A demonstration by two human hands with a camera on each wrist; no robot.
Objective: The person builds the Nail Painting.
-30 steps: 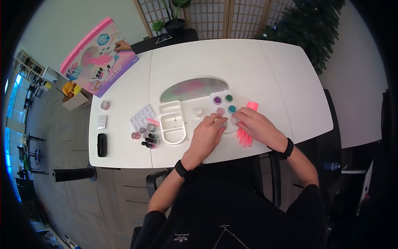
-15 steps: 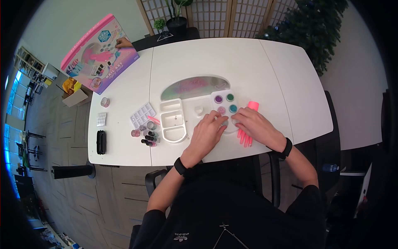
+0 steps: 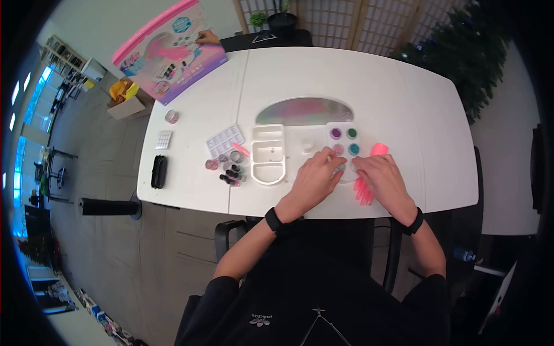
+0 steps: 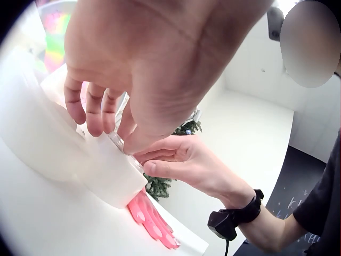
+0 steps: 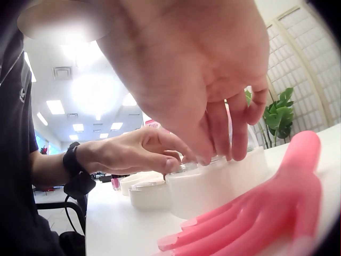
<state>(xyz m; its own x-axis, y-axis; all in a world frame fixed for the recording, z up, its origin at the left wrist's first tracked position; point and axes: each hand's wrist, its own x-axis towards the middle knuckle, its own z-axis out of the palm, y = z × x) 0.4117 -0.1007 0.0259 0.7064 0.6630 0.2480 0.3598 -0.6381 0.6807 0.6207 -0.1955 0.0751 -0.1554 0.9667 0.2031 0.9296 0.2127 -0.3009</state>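
Observation:
A white holder (image 3: 344,141) carries small round pots, among them a purple pot (image 3: 336,133), a green pot (image 3: 352,133), a pink pot (image 3: 338,149) and a teal pot (image 3: 354,149). At its near end, my left hand (image 3: 314,180) pinches a small clear jar (image 5: 186,167) between thumb and fingers. My right hand (image 3: 386,181) grips a second clear jar (image 5: 216,158) beside it, from above, its fingers covering most of the jar. Both jars sit at the holder's top. A pink model hand (image 5: 301,160) lies right of the holder, partly under my right hand in the head view.
Left of the holder are a small white cup (image 3: 307,145), a white compartment tray (image 3: 268,151) and a palette (image 3: 225,140). Several nail polish bottles (image 3: 231,175) stand near it. A curved shiny panel (image 3: 306,111) is behind; a nail art box (image 3: 173,49) stands far left.
The head view has turned, so the table and its things appear further right. Both hands keep their places at the near end of the holder.

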